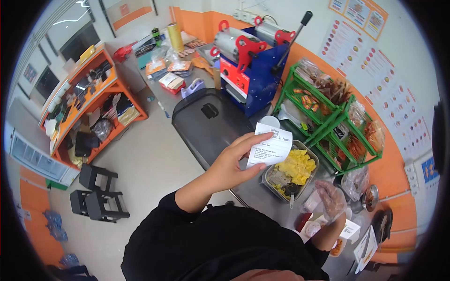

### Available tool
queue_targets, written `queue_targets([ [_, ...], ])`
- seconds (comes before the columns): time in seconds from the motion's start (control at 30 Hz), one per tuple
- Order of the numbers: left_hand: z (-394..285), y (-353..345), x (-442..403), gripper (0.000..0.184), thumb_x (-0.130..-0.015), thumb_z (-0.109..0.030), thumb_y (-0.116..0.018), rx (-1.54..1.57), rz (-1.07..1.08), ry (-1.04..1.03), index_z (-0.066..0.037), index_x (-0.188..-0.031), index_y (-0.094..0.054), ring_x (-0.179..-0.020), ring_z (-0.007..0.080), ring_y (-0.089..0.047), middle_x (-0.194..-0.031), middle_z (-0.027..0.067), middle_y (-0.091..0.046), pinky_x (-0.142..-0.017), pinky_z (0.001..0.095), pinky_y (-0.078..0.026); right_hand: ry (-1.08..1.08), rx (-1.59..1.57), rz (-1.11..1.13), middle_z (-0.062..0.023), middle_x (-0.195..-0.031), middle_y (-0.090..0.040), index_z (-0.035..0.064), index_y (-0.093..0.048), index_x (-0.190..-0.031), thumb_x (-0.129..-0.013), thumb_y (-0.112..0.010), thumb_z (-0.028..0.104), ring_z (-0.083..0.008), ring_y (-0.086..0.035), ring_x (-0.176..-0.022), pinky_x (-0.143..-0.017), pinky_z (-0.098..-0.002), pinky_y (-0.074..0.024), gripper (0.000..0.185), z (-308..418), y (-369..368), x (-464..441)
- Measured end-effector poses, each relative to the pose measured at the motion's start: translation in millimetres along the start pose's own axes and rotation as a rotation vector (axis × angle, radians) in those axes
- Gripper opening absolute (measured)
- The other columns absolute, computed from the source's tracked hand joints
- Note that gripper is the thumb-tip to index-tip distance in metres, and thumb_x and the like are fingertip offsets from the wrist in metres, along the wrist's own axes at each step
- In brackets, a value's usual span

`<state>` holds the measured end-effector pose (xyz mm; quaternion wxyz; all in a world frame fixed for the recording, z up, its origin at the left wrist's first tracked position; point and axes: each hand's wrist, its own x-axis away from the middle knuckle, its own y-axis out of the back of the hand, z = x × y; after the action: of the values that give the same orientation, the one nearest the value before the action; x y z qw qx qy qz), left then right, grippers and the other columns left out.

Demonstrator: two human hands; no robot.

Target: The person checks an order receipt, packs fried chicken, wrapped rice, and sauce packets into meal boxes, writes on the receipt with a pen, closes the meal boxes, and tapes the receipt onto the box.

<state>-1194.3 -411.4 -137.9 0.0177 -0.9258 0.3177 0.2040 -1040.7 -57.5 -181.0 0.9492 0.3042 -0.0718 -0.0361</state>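
My left hand (233, 161) pinches a printed paper receipt (272, 144) between thumb and fingers, holding it up with its printed side towards me. Behind and below the receipt is a metal tray (312, 184) of yellow food that looks like scrambled egg (298, 167), with a dark spoon (291, 189) in it. My right hand (332, 200) wears a clear plastic glove and hovers right of the tray. Its fingers look loosely stretched out, with nothing visible in them. Below it, an open white box (349, 230) holds food, partly hidden by my arm.
A blue and red sealing machine (248, 70) with a long lever stands at the back. Green baskets (323, 112) of packets and cutlery line the wall. A dark lid-like cover (206, 124) lies on the counter. Black stools (101, 199) and an orange shelf (93, 107) are at left.
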Motion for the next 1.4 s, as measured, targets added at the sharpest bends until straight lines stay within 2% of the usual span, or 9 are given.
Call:
queue_targets([
  [0.1, 2.2, -3.6, -7.6, 0.068, -0.086, 0.008, -0.068, 0.038, 0.054, -0.001, -0.004, -0.149, -0.045, -0.138, 0.0245, -0.045, -0.145, 0.0128, -0.043, -0.115, 0.0375, -0.036, -0.141, 0.003, -0.059, -0.0161, -0.117, -0.069, -0.0035, -0.06, -0.127, -0.098, -0.058, 0.012, -0.025, -0.066, -0.109, -0.098, -0.0331, -0.0475, 0.033, -5.1, 1.1, 35.1],
  [0.17, 4.4, -6.4, -12.6, 0.067, -0.086, 0.009, -0.067, 0.054, 0.083, -0.011, -0.004, -0.149, -0.045, -0.138, 0.0247, -0.045, -0.145, 0.0129, -0.043, -0.116, 0.0377, -0.035, -0.136, 0.019, -0.12, -0.0155, -0.116, -0.07, -0.0027, -0.061, -0.127, -0.097, -0.058, 0.015, -0.0244, -0.066, -0.109, -0.098, -0.0333, -0.0471, 0.034, -12.2, 0.2, 56.0],
  [0.23, 9.6, -7.6, -15.0, 0.067, -0.085, -0.001, -0.071, -0.016, 0.068, -0.084, -0.01, -0.148, -0.048, -0.121, 0.0237, -0.056, -0.136, 0.0131, -0.052, -0.098, 0.0331, -0.048, -0.262, 0.041, -0.211, -0.0154, -0.117, -0.07, -0.0021, -0.063, -0.126, -0.096, -0.059, 0.017, -0.0243, -0.066, -0.11, -0.097, -0.0333, -0.0467, 0.035, -12.4, -0.5, 73.7],
  [0.53, 12.5, -8.0, -13.8, 0.067, -0.086, -0.003, -0.071, 0.002, 0.115, -0.116, -0.013, -0.148, -0.049, -0.119, 0.024, -0.056, -0.136, 0.0138, -0.053, -0.096, 0.0329, -0.047, -0.332, 0.02, -0.207, -0.0157, -0.116, -0.071, -0.0015, -0.064, -0.126, -0.095, -0.062, 0.014, -0.0241, -0.066, -0.109, -0.097, -0.0333, -0.0476, 0.036, -7.1, -13.1, 81.5],
  [0.57, 9.2, -6.5, -11.5, 0.067, -0.086, -0.003, -0.071, 0.0, 0.111, -0.115, -0.013, -0.148, -0.049, -0.119, 0.024, -0.056, -0.136, 0.0138, -0.053, -0.096, 0.0329, -0.047, -0.345, 0.013, -0.178, -0.0165, -0.118, -0.071, -0.0016, -0.064, -0.126, -0.094, -0.062, 0.014, -0.0251, -0.066, -0.111, -0.097, -0.0336, -0.0478, 0.036, -5.8, -14.2, 80.0],
  [0.63, -0.7, -2.4, -6.7, 0.068, -0.086, 0.008, -0.067, 0.009, 0.183, -0.01, -0.003, -0.149, -0.044, -0.139, 0.024, -0.043, -0.146, 0.0134, -0.042, -0.116, 0.0366, -0.034, -0.31, 0.059, -0.172, -0.0173, -0.118, -0.071, -0.0016, -0.064, -0.127, -0.094, -0.063, 0.014, -0.0262, -0.066, -0.111, -0.097, -0.0339, -0.0479, 0.036, -10.4, -14.8, 76.9],
  [0.9, -8.2, 8.2, 7.6, 0.068, -0.086, 0.007, -0.069, 0.007, 0.15, -0.014, -0.003, -0.149, -0.045, -0.136, 0.0235, -0.045, -0.143, 0.0124, -0.043, -0.114, 0.0361, -0.036, -0.26, 0.091, -0.141, -0.019, -0.12, -0.07, -0.0013, -0.063, -0.128, -0.093, -0.065, 0.015, -0.0291, -0.067, -0.111, -0.098, -0.035, -0.0485, 0.039, -21.0, -19.4, 60.0],
  [1.07, -12.3, 12.7, 13.9, 0.068, -0.086, 0.006, -0.069, 0.0, 0.133, -0.017, -0.004, -0.148, -0.046, -0.136, 0.0236, -0.046, -0.143, 0.0123, -0.044, -0.114, 0.0361, -0.036, -0.197, 0.288, -0.092, -0.0203, -0.121, -0.069, 0.0, -0.064, -0.127, -0.093, -0.065, 0.018, -0.0316, -0.067, -0.112, -0.099, -0.0359, -0.0483, 0.039, -17.7, -19.3, 47.4],
  [1.4, -11.4, 14.8, 20.0, 0.069, -0.085, 0.008, -0.069, -0.001, 0.107, 0.013, -0.004, -0.149, -0.046, -0.137, 0.0235, -0.046, -0.144, 0.0122, -0.044, -0.114, 0.0366, -0.036, -0.197, 0.292, -0.035, -0.0197, -0.122, -0.069, 0.0009, -0.062, -0.129, -0.094, -0.063, 0.023, -0.0321, -0.066, -0.113, -0.098, -0.0373, -0.0485, 0.041, -12.8, -21.3, 39.4],
])
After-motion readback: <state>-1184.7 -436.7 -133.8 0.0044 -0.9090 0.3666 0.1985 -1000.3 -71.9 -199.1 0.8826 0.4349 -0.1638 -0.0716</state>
